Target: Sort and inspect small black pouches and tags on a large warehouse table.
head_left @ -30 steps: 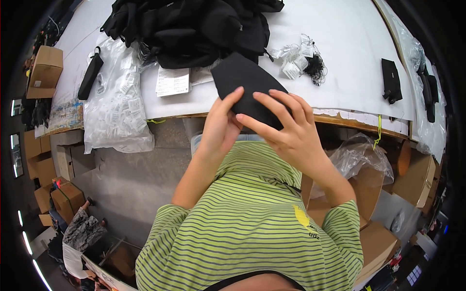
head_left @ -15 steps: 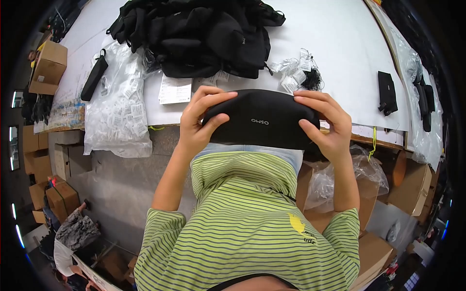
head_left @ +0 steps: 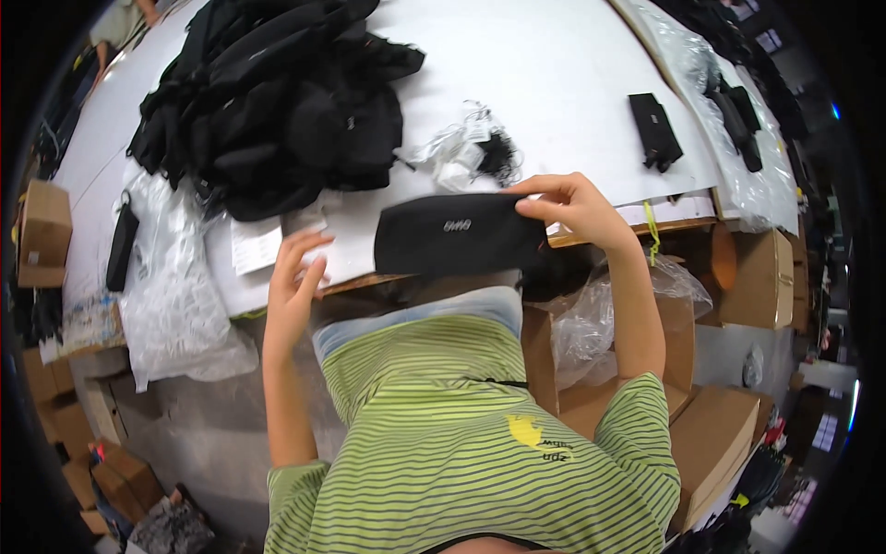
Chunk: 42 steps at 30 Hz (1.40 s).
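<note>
A flat black fabric pouch with pale lettering hangs over the front edge of the table. My right hand pinches its upper right corner between thumb and fingers. My left hand is apart from the pouch, to its left, with fingers loosely bent, spread and empty. Beyond the pouch lies a bunch of white tags with black cords. Close to my left hand, a white printed sheet sits partly under a large heap of black pouches.
A clear bag of white tags hangs over the table's left front, a narrow black pouch beside it. Another black pouch lies at the right of the white table. An open carton stands below the edge.
My left hand has let go of the pouch and moved left and down. The right hand still grips it, now at the upper right corner. The whole view has shifted.
</note>
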Motion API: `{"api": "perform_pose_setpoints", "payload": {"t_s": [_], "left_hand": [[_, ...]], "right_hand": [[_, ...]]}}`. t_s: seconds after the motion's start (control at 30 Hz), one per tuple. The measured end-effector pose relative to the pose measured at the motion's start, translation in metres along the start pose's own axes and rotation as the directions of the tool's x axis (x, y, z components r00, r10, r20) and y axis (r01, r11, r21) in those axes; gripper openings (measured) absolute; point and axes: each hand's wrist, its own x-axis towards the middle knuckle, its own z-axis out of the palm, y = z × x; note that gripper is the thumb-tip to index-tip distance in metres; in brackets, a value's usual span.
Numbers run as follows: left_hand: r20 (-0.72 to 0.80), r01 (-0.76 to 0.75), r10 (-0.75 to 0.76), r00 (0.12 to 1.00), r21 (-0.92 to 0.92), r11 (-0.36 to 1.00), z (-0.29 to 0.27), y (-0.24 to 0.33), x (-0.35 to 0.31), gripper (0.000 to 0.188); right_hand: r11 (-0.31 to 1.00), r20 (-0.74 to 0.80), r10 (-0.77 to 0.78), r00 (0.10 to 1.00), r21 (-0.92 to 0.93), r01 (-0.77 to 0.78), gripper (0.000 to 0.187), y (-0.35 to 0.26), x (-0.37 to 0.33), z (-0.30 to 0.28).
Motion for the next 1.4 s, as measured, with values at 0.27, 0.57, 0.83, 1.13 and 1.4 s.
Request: {"api": "perform_pose_setpoints", "payload": {"t_s": [0.27,0.57,0.83,1.13,1.4], "left_hand": [[0.296,0.186,-0.319,0.900,0.401,0.897,-0.001,-0.116,-0.060,0.022],[0.150,0.233,-0.353,0.924,0.510,0.828,0.024,-0.084,-0.067,0.017],[0.538,-0.275,0.280,0.795,-0.091,0.957,0.057,0.060,-0.031,0.013],[0.059,-0.610,0.910,0.411,-0.724,0.323,0.075,0.144,-0.030,0.033],[-0.029,-0.712,0.865,0.502,-0.582,0.393,0.026,0.132,-0.042,0.041]], "right_hand": [[0.934,-0.783,-0.301,0.545,-0.357,0.005,0.030,0.044,0.007,-0.130],[0.869,-0.962,-0.254,0.096,-0.271,-0.415,0.048,0.178,0.009,-0.271],[0.759,-0.922,-0.342,0.180,-0.384,-0.526,0.057,0.134,0.015,-0.217],[0.720,-0.178,-0.440,0.880,-0.655,0.228,0.014,0.018,0.085,0.029],[0.672,-0.261,-0.464,0.846,-0.726,0.145,0.012,0.012,0.129,0.050]]}}
